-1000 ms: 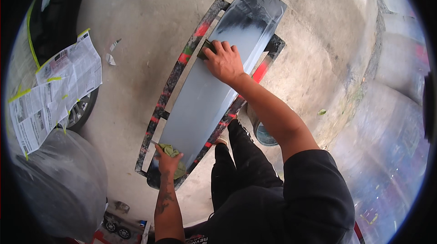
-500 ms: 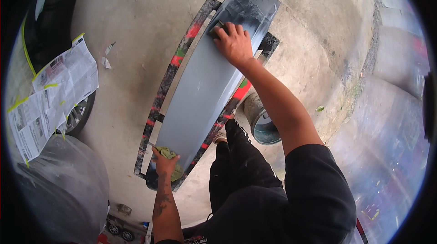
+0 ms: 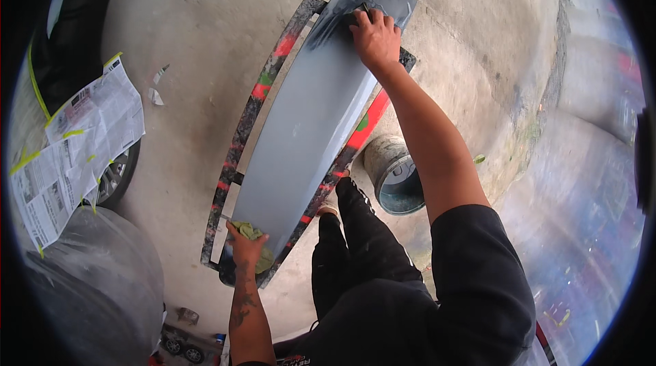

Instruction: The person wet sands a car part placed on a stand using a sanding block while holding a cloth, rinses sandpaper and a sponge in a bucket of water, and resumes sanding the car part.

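Note:
A long grey panel (image 3: 290, 127), which looks like a car body part, lies lengthwise on a paint-splattered stand (image 3: 236, 144). Its far end is darker, with wet-looking streaks. Over that far end my right hand (image 3: 378, 39) presses down, fingers curled on a small dark pad (image 3: 360, 8). Most of the pad is hidden under the fingers, so I cannot tell its exact kind. At the near end my left hand (image 3: 247, 244) grips a crumpled green cloth (image 3: 247, 230) against the panel. More of the cloth hangs below the thumb.
A bucket (image 3: 395, 178) with liquid in it stands on the concrete floor right of the stand, close to my legs. On the left is a car wheel (image 3: 117, 176) beside masking newspaper (image 3: 89, 134) and plastic sheeting (image 3: 102, 270). Translucent sheeting (image 3: 574, 229) covers the right side.
My right hand has slid with the dark pad from the panel's left edge to the right and farther up the dark end. My left hand stays with the cloth at the near end.

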`<state>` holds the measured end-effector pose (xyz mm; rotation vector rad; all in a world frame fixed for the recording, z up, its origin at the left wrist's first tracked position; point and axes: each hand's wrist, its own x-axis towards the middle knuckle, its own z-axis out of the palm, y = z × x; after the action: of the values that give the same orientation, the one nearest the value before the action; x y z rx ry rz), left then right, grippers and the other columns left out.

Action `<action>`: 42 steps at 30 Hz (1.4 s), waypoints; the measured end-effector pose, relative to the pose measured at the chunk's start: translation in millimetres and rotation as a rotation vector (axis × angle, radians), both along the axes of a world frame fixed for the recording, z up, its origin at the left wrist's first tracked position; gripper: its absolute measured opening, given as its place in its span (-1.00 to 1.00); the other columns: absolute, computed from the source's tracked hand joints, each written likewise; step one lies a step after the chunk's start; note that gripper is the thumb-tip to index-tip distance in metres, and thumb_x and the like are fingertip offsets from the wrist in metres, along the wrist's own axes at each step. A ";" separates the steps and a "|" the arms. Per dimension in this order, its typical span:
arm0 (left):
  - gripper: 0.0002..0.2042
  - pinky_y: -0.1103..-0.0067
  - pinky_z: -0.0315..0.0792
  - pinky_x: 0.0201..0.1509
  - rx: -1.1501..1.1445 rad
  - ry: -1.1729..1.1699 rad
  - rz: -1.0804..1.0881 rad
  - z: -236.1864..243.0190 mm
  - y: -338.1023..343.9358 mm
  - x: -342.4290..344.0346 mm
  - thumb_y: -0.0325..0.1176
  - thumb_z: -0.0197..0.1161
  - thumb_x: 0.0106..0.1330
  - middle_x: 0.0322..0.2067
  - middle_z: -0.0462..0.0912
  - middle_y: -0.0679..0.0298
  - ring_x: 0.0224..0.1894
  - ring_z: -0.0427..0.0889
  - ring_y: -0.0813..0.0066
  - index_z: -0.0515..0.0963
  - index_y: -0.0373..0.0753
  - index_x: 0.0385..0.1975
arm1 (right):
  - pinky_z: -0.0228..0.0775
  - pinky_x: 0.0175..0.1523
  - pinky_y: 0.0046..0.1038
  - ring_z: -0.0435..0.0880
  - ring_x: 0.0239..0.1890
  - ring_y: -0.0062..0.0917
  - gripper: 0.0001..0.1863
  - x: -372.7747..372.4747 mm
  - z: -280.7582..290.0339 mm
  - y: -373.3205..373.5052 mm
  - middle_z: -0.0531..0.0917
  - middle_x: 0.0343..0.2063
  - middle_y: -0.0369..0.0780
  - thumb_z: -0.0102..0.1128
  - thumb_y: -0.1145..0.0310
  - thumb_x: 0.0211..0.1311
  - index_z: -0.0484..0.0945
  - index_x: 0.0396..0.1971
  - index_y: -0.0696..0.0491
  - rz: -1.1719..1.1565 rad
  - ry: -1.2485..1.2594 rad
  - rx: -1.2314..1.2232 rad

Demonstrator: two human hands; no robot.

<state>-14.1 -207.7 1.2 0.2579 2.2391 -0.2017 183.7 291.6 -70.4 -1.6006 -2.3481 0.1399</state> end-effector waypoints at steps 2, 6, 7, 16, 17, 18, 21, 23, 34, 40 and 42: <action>0.33 0.15 0.42 0.32 -0.031 -0.002 -0.001 -1.5 0.6 -0.5 -0.10 0.63 -0.01 0.36 0.13 -0.52 0.30 0.43 -0.36 -0.41 -0.10 0.55 | 0.35 0.07 -0.10 0.51 0.08 -0.15 -0.68 -9.1 3.5 0.3 0.57 0.06 -0.14 0.21 0.16 0.33 0.56 0.05 -0.15 -0.088 -0.017 -0.084; 0.33 0.15 0.44 0.31 0.006 -0.021 0.001 -3.8 0.4 -4.5 -0.10 0.63 -0.01 0.34 0.14 -0.54 0.31 0.42 -0.36 -0.42 -0.10 0.55 | 0.29 0.15 -0.12 0.45 0.16 -0.21 -0.57 -35.9 15.2 -90.5 0.45 0.20 -0.16 0.26 0.21 0.26 0.50 0.14 -0.17 0.242 0.036 -0.309; 0.33 0.15 0.44 0.31 0.009 -0.020 -0.003 -5.4 0.2 -5.4 -0.10 0.63 -0.01 0.34 0.14 -0.54 0.31 0.42 -0.36 -0.42 -0.10 0.55 | 0.29 0.14 -0.12 0.46 0.14 -0.23 -0.54 -38.6 14.8 -114.9 0.45 0.18 -0.16 0.24 0.22 0.28 0.47 0.19 -0.18 0.398 0.002 -0.280; 0.31 0.11 0.41 0.32 -0.010 -0.024 0.015 -1.3 -0.1 -1.7 -0.11 0.63 0.00 0.33 0.17 -0.52 0.30 0.41 -0.39 -0.39 -0.09 0.54 | 0.32 0.04 -0.15 0.50 0.04 -0.22 -0.71 -28.9 2.4 -24.5 0.54 0.07 -0.17 0.21 0.21 0.31 0.54 0.01 -0.12 0.088 0.019 -0.048; 0.31 0.11 0.40 0.33 -0.038 -0.022 0.021 -0.2 2.2 -1.5 -0.11 0.63 0.00 0.35 0.14 -0.53 0.30 0.40 -0.40 -0.40 -0.09 0.54 | 0.32 0.04 -0.15 0.50 0.05 -0.22 -0.72 -32.3 3.8 -30.8 0.55 0.06 -0.16 0.21 0.21 0.31 0.54 -0.01 -0.11 0.054 0.045 -0.045; 0.32 0.11 0.40 0.34 -0.039 -0.019 0.022 -0.7 4.7 -1.5 -0.11 0.62 0.00 0.36 0.10 -0.54 0.31 0.40 -0.41 -0.41 -0.09 0.55 | 0.32 0.06 -0.14 0.50 0.06 -0.22 -0.67 -34.4 4.8 -46.4 0.53 0.09 -0.16 0.22 0.20 0.29 0.54 0.04 -0.12 0.079 0.088 -0.066; 0.33 0.11 0.40 0.34 0.015 -0.050 0.029 -0.6 5.1 -4.0 -0.10 0.63 0.00 0.37 0.05 -0.56 0.31 0.38 -0.42 -0.43 -0.09 0.55 | 0.34 0.12 -0.12 0.48 0.18 -0.22 -0.48 -32.2 6.5 -104.8 0.47 0.20 -0.16 0.37 0.19 0.17 0.52 0.17 -0.21 0.361 0.007 -0.242; 0.33 0.12 0.40 0.34 0.038 -0.033 -0.008 -1.4 1.9 -4.2 -0.10 0.63 0.00 0.37 0.06 -0.56 0.32 0.38 -0.43 -0.42 -0.09 0.55 | 0.35 0.09 -0.15 0.49 0.14 -0.26 -0.52 -25.5 9.4 -106.1 0.50 0.16 -0.18 0.37 0.19 0.16 0.55 0.12 -0.19 0.427 0.087 -0.270; 0.32 0.13 0.40 0.34 0.005 -0.036 0.003 2.9 7.6 -4.2 -0.10 0.63 0.00 0.37 0.14 -0.49 0.37 0.32 -0.39 -0.41 -0.13 0.55 | 0.40 0.01 -0.20 0.50 0.02 -0.25 -0.50 -23.0 18.1 -117.6 0.50 0.00 -0.19 0.42 0.18 0.10 0.56 0.09 -0.19 0.226 0.098 -0.280; 0.33 0.15 0.41 0.33 -0.033 -0.034 0.031 1.5 1.5 -2.5 -0.10 0.63 -0.01 0.33 0.25 -0.44 0.31 0.41 -0.35 -0.41 -0.14 0.54 | 0.34 0.02 -0.14 0.50 0.01 -0.22 -0.70 -21.3 12.1 -52.2 0.54 -0.04 -0.17 0.27 0.21 0.23 0.58 -0.03 -0.13 -0.129 0.059 -0.103; 0.33 0.16 0.41 0.33 -0.012 -0.037 0.015 -3.2 2.3 -4.7 -0.10 0.62 -0.01 0.32 0.28 -0.43 0.29 0.43 -0.35 -0.42 -0.14 0.54 | 0.33 0.10 -0.12 0.49 0.08 -0.21 -0.69 -28.8 11.7 -61.9 0.52 0.07 -0.15 0.20 0.24 0.27 0.58 0.02 -0.14 -0.090 0.055 -0.100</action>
<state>-18.8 -205.4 -1.9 0.2359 2.2019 -0.2008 155.0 229.7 -58.6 -1.7228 -2.2553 0.2817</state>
